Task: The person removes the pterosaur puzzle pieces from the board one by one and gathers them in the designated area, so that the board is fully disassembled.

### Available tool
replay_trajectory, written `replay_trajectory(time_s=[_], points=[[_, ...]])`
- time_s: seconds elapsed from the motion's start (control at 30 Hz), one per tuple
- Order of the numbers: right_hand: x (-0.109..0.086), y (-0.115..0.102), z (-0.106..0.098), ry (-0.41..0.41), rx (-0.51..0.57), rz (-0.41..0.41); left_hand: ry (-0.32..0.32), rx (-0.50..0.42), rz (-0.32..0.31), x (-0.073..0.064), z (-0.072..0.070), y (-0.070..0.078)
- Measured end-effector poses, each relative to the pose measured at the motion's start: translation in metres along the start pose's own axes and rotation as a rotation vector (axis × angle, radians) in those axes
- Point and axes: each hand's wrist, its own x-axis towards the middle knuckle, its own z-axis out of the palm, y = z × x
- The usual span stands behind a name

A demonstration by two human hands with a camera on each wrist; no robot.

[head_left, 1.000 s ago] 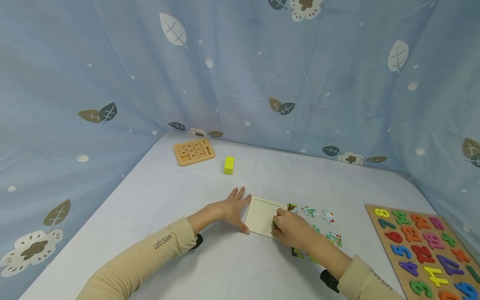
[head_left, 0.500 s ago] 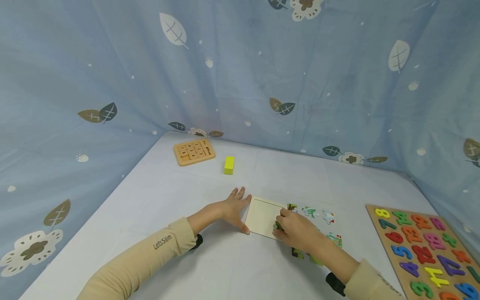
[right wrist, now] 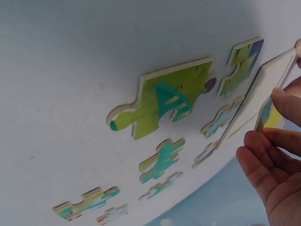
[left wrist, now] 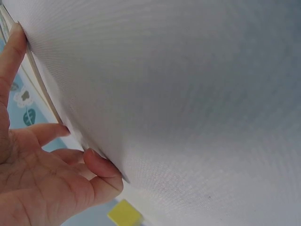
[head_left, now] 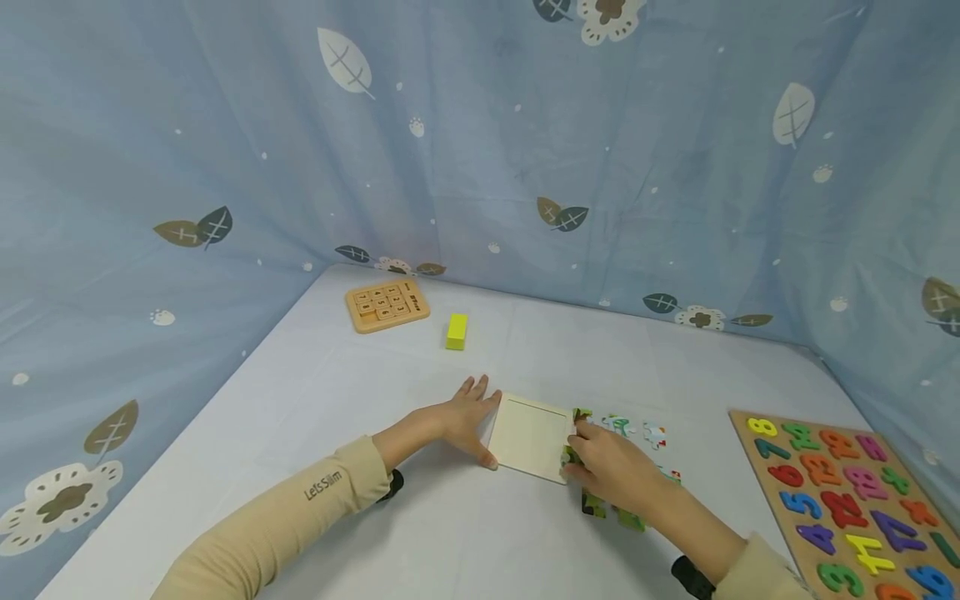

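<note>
A pale wooden puzzle tray (head_left: 531, 435) lies flat on the table, with no pieces inside its raised border. My left hand (head_left: 463, 422) is at its left side, fingers spread and fingertips touching the edge; the left wrist view shows thumb and fingers (left wrist: 49, 134) along that edge. Over the tray's right edge, my right hand (head_left: 617, 471) pinches a green jigsaw piece (right wrist: 265, 113) between thumb and fingers. Several loose jigsaw pieces, among them a large green one (right wrist: 174, 99), lie right of the tray, some hidden under the right hand in the head view.
A board of colourful numbers (head_left: 847, 500) lies at the right. Toward the back left are a wooden sliding number puzzle (head_left: 387, 306) and a yellow block (head_left: 456, 332). A blue patterned curtain (head_left: 480, 150) hangs around the table's back and sides.
My right hand has drawn right with the jigsaw piece, from above the tray's inside to its right edge. The left hand stays at the tray's left side.
</note>
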Motion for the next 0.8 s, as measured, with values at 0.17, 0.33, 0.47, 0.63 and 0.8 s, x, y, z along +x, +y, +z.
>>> replay_trajectory(time_s=[0.17,0.33,0.47,0.63,0.8], points=[[-0.005,0.002,-0.002,0.015,-0.006,-0.004,0.002,-0.009,0.001,0.000,0.001,0.000],[-0.011,0.005,-0.005,0.011,-0.004,-0.005,0.008,-0.010,0.002,0.001,0.001,0.000],[-0.015,0.006,-0.008,-0.003,-0.016,0.001,0.009,-0.010,0.003,0.000,0.000,0.000],[-0.021,0.007,-0.012,-0.013,-0.019,0.014,0.007,-0.012,-0.001,-0.002,-0.001,0.002],[-0.027,0.009,-0.013,-0.019,-0.007,0.014,0.008,-0.011,-0.006,-0.002,-0.001,0.002]])
